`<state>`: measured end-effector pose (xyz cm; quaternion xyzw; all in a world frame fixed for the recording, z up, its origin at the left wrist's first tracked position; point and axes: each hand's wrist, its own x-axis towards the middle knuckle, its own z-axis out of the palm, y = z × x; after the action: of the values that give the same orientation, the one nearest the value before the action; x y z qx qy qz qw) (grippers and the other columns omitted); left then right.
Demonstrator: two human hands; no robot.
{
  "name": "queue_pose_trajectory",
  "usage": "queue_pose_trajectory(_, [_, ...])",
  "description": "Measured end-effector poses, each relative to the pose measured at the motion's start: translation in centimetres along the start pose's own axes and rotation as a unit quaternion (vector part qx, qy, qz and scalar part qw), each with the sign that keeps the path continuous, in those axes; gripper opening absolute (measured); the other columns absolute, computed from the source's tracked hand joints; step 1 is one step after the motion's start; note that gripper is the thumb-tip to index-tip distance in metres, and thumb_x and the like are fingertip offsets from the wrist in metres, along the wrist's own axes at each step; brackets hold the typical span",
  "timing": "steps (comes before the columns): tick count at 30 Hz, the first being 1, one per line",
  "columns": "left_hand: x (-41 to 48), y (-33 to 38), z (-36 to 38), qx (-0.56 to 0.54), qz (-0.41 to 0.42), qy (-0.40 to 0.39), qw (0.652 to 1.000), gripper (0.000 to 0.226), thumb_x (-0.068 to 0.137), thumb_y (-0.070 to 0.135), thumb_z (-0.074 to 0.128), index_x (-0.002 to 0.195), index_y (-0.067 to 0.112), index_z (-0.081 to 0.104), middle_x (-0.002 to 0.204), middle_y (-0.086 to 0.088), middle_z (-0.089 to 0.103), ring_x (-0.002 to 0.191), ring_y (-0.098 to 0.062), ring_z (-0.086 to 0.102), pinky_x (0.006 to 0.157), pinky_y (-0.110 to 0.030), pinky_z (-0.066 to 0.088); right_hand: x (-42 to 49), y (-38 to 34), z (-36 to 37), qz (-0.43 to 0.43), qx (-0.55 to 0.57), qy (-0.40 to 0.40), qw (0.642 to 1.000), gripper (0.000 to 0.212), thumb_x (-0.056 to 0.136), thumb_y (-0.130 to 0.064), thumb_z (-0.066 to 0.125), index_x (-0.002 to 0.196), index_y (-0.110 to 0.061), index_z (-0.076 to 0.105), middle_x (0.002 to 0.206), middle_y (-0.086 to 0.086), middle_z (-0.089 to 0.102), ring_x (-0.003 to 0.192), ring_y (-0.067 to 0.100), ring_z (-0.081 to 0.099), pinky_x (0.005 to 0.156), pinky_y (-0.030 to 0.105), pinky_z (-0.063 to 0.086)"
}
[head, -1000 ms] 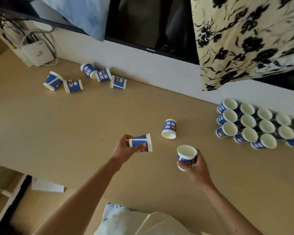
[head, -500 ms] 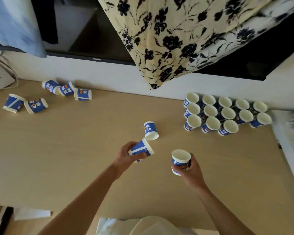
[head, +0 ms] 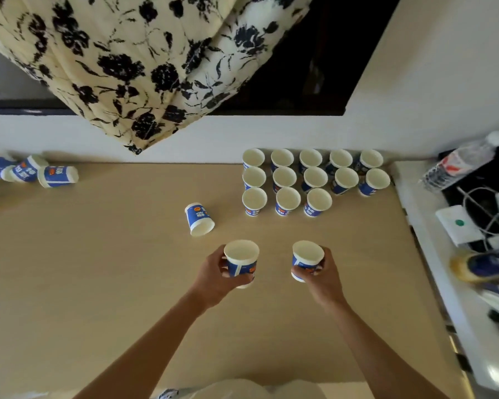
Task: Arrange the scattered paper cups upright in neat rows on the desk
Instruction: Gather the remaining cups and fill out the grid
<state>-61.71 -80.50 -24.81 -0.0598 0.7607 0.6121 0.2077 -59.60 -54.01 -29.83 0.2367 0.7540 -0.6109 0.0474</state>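
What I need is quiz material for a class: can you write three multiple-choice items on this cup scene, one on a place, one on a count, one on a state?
1. The lone tipped cup lies: A. on a shelf; B. left of the front row of standing cups; C. inside another cup.
2. The front row holds: A. five cups; B. one cup; C. three cups.
3. The held cup in the left hand is: A. upright, mouth up; B. upside down; C. crushed flat.
Key: B, it lies on its side just left of that row; C, three rims show there; A, its open mouth faces up.
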Motion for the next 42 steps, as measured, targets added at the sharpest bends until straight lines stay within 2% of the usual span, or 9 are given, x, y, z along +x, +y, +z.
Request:
queue_pose_trajectory(2, [0.7, 0.6, 2.6, 0.012, 0.012, -0.003, 1.0, 0.059, 0.058, 0.017, 0.09, 0.109, 0.027, 0.063, 0.101, 0.007, 0.072, 0.091, -0.011, 0.069, 0.074, -0.019, 0.054, 1.3, 0.1, -2.6, 0.001, 0.008, 0.03, 1.0, 0.064, 0.06, -0.015, 0.087, 0.116, -0.028, 0.057, 0.107, -0.009, 0.066, 0.087, -0.001, 0.067, 0.065, 0.013, 0.052])
queue_pose_trajectory(5, [1.5, 1.4, 5.6, 0.022, 0.031, -0.001, 0.999, 0.061, 0.055, 0.022, 0.09, 0.109, 0.027, 0.062, 0.101, 0.007, 0.072, 0.092, -0.012, 0.068, 0.076, -0.022, 0.056, 3.6, 0.1, -5.8, -0.007, 0.002, 0.068, 0.998, 0.066, 0.063, -0.008, 0.088, 0.12, -0.02, 0.057, 0.115, -0.001, 0.062, 0.088, -0.003, 0.065, 0.066, 0.012, 0.051])
queue_pose_trajectory(12, [2.7, 2.6, 10.6, 0.032, 0.049, 0.004, 0.998, 0.062, 0.052, 0.028, 0.089, 0.108, 0.029, 0.062, 0.102, 0.01, 0.071, 0.093, -0.011, 0.068, 0.076, -0.023, 0.056, 9.2, -0.2, -10.5, -0.022, -0.027, 0.098, 0.995, 0.063, 0.067, -0.008, 0.088, 0.12, -0.019, 0.055, 0.111, -0.003, 0.061, 0.09, -0.005, 0.06, 0.067, 0.006, 0.046])
queue_pose_trajectory(15, [2.6, 2.6, 11.5, 0.043, 0.05, 0.012, 0.998, 0.062, 0.056, 0.023, 0.09, 0.11, 0.031, 0.062, 0.103, 0.01, 0.071, 0.095, -0.011, 0.068, 0.077, -0.023, 0.056, 11.6, -0.5, -10.7, -0.038, -0.045, 0.104, 0.993, 0.058, 0.066, -0.011, 0.087, 0.115, -0.018, 0.057, 0.103, -0.006, 0.063, 0.085, -0.006, 0.061, 0.069, 0.012, 0.044])
queue_pose_trajectory(20, [2.2, 2.1, 11.9, 0.056, 0.055, 0.04, 0.996, 0.061, 0.059, 0.015, 0.092, 0.11, 0.031, 0.062, 0.104, 0.008, 0.071, 0.096, -0.012, 0.068, 0.078, -0.018, 0.054, 15.4, -0.4, -10.0, -0.069, -0.072, 0.118, 0.988, 0.058, 0.065, -0.015, 0.087, 0.113, -0.013, 0.055, 0.111, 0.005, 0.064, 0.097, 0.021, 0.062, 0.082, 0.033, 0.051])
queue_pose_trajectory(27, [1.7, 1.7, 12.4, 0.058, 0.048, 0.056, 0.996, 0.062, 0.058, 0.015, 0.09, 0.111, 0.033, 0.062, 0.107, 0.009, 0.071, 0.1, -0.012, 0.067, 0.081, -0.017, 0.053, 17.8, 1.1, -9.5, -0.08, -0.06, 0.131, 0.986, 0.062, 0.064, -0.013, 0.088, 0.115, -0.014, 0.053, 0.112, 0.003, 0.064, 0.098, 0.019, 0.061, 0.081, 0.028, 0.046])
queue_pose_trajectory(32, [1.2, 1.4, 13.2, 0.055, 0.042, 0.058, 0.996, 0.062, 0.06, 0.007, 0.089, 0.11, 0.032, 0.062, 0.105, 0.01, 0.071, 0.1, -0.011, 0.068, 0.08, -0.014, 0.051, 18.7, 1.2, -9.6, -0.087, -0.053, 0.132, 0.986, 0.063, 0.066, -0.012, 0.087, 0.118, -0.014, 0.052, 0.114, 0.002, 0.063, 0.1, 0.018, 0.06, 0.084, 0.03, 0.048])
queue_pose_trajectory(42, [1.3, 1.7, 14.0, 0.057, 0.044, 0.063, 0.995, 0.063, 0.06, 0.011, 0.089, 0.113, 0.03, 0.061, 0.107, 0.011, 0.07, 0.101, -0.01, 0.067, 0.082, -0.014, 0.051, 20.3, 1.2, -9.3, -0.094, -0.049, 0.126, 0.986, 0.06, 0.066, -0.013, 0.089, 0.111, -0.023, 0.05, 0.112, 0.0, 0.063, 0.099, 0.017, 0.061, 0.087, 0.035, 0.052])
